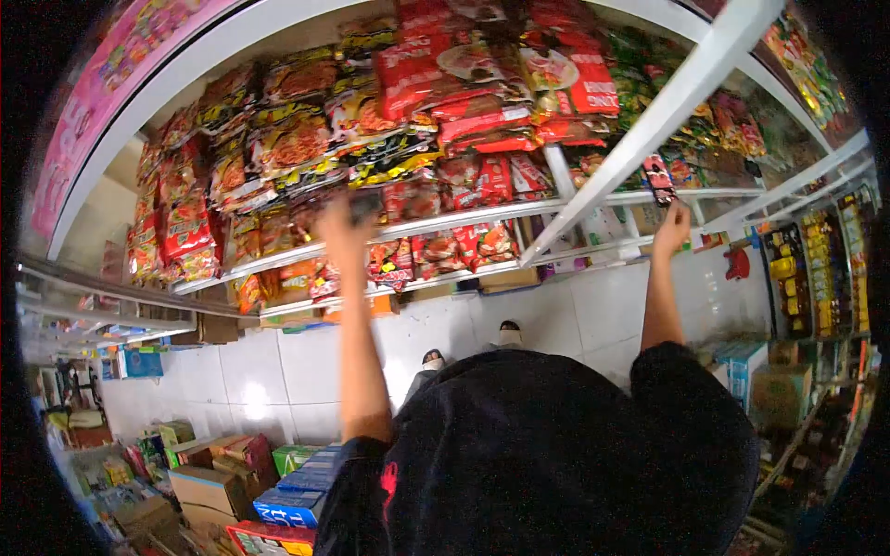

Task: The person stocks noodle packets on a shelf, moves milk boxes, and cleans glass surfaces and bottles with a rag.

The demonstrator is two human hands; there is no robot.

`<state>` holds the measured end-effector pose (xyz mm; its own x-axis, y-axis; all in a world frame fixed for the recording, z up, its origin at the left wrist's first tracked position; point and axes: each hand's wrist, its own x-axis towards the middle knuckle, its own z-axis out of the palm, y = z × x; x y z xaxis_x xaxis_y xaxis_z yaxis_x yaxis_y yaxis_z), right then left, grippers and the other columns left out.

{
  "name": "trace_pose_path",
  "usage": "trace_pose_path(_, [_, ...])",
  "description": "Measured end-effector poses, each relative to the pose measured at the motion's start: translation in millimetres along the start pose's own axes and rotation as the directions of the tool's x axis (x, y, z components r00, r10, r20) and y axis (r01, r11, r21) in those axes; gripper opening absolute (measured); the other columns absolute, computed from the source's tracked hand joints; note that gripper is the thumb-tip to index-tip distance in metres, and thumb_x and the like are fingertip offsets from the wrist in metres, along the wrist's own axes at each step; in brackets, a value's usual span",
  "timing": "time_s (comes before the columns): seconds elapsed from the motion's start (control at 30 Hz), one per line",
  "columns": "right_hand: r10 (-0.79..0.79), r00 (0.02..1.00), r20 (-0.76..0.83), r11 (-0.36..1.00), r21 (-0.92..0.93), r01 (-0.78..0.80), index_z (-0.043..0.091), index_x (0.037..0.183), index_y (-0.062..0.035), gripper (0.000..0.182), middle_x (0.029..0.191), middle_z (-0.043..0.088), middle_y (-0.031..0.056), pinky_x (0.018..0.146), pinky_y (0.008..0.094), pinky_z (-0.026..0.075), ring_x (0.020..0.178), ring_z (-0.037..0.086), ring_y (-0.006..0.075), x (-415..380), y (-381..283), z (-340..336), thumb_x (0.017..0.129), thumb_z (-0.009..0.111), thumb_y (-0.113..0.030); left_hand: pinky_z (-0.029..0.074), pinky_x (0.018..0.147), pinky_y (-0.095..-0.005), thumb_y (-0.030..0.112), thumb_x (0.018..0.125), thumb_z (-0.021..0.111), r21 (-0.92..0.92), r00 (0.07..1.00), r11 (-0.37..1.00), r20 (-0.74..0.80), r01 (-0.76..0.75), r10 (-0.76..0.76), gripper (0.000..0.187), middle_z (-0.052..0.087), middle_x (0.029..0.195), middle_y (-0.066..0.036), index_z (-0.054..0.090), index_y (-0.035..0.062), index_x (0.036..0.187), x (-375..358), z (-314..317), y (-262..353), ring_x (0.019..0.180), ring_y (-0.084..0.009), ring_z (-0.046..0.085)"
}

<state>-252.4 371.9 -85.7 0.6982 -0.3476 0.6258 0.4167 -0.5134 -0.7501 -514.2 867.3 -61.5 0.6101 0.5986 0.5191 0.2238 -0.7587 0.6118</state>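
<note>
My left hand [348,218] is smeared by motion at the front edge of the shelf, beside yellow-and-black noodle packets [287,148]. Something dark shows at its fingers, too blurred to name. Farther right, my right hand [676,225] is closed on the lower end of a small dark and pink packet [660,180], which points up toward the shelf. Red packets [454,74] lie stacked between the two hands, and green packets [640,83] fill the shelf behind the right one.
White shelf rails [399,229] run in front of me, and a white post [649,120] slants across the right side. Cardboard boxes [204,491] stand at lower left, blue cartons [292,505] beside them. More boxes [779,394] are at right.
</note>
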Motion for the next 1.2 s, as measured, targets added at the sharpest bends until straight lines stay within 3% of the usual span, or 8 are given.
trace_pose_path(0.07, [0.096,0.957,0.273,0.995,-0.007,-0.098,0.054,0.075,0.0026,0.015,0.074,0.056,0.0103,0.069,0.0308,0.042,0.071,0.052,0.0191,-81,-32,3,0.083,0.049,-0.010,0.038,0.084,-0.0411,0.025,0.056,0.075,-0.006,0.953,0.957,0.084,-0.290,0.290,0.055,0.057,0.097,-0.015,0.055,0.0073,0.105,-12,44,49,0.093,-0.0312,0.051])
trace_pose_path(0.2, [-0.256,0.712,0.654,0.954,0.289,0.077,0.058,0.083,-0.0041,0.014,0.088,0.055,0.0096,0.073,0.0347,0.043,0.083,0.054,0.0239,-204,-116,35,0.069,0.059,-0.001,0.040,0.084,-0.0399,0.017,0.052,0.074,0.011,0.973,0.979,0.113,-0.204,0.201,0.055,0.058,0.097,-0.014,0.056,0.0066,0.104,-2,23,39,0.093,-0.0319,0.052])
trace_pose_path(0.43, [-0.473,0.531,0.703,0.877,0.432,0.210,0.058,0.087,-0.0035,0.021,0.093,0.054,0.0100,0.079,0.0368,0.039,0.090,0.050,0.0284,-214,-210,88,0.067,0.062,-0.002,0.045,0.067,-0.0417,0.019,0.057,0.073,0.455,0.951,0.850,-0.268,0.267,-0.156,0.046,0.059,0.088,-0.013,0.058,0.0099,0.099,13,-84,-67,0.079,-0.0315,0.055])
trace_pose_path(0.67, [-0.567,0.539,0.623,0.823,0.397,0.407,0.045,0.120,-0.0141,0.057,0.120,0.039,0.0134,0.089,0.0406,0.038,0.110,0.038,0.0320,-223,-285,150,0.066,0.065,-0.022,0.038,0.086,-0.0376,0.036,0.085,0.043,-0.294,0.971,0.956,0.230,0.009,0.062,0.045,0.056,0.107,-0.016,0.047,0.0056,0.117,-8,18,43,0.098,-0.0331,0.052])
trace_pose_path(0.73, [-0.534,0.517,0.669,0.841,0.360,0.403,0.050,0.114,-0.0168,0.053,0.118,0.041,0.0114,0.090,0.0416,0.038,0.109,0.040,0.0319,-217,-284,154,0.064,0.067,-0.023,0.037,0.089,-0.0344,0.037,0.089,0.037,-0.630,0.921,0.697,0.372,0.344,-0.119,0.052,0.055,0.108,-0.018,0.031,0.0065,0.131,-6,-2,26,0.102,-0.0281,0.051])
trace_pose_path(0.87, [-0.452,0.508,0.733,0.878,0.263,0.400,0.058,0.099,-0.0156,0.044,0.108,0.045,0.0085,0.085,0.0424,0.040,0.101,0.043,0.0315,-187,-256,145,0.057,0.072,-0.017,0.019,0.101,-0.0476,0.039,0.080,0.053,0.357,0.959,0.914,0.267,-0.190,0.095,0.058,0.044,0.126,-0.007,0.036,0.0144,0.130,-27,-38,-23,0.119,-0.0304,0.036])
trace_pose_path(1.03, [-0.250,0.861,0.442,0.937,-0.113,0.331,0.057,0.098,-0.0116,0.046,0.101,0.047,0.0151,0.079,0.0431,0.039,0.098,0.043,0.0331,-135,-196,122,0.055,0.072,-0.011,0.020,0.100,-0.0463,0.035,0.077,0.058,0.384,0.936,0.863,0.253,-0.328,0.244,0.055,0.042,0.126,-0.005,0.041,0.0132,0.125,-33,-35,-38,0.122,-0.0279,0.031])
trace_pose_path(1.2, [-0.317,0.756,0.573,0.931,0.036,0.363,0.061,0.093,-0.0180,0.042,0.096,0.047,0.0130,0.078,0.0412,0.040,0.091,0.047,0.0305,-210,-263,152,0.053,0.074,-0.021,0.026,0.096,-0.0445,0.039,0.076,0.058,0.414,0.935,0.845,0.248,-0.340,0.255,0.054,0.045,0.125,-0.001,0.043,0.0209,0.125,-30,-36,-43,0.117,-0.0262,0.038])
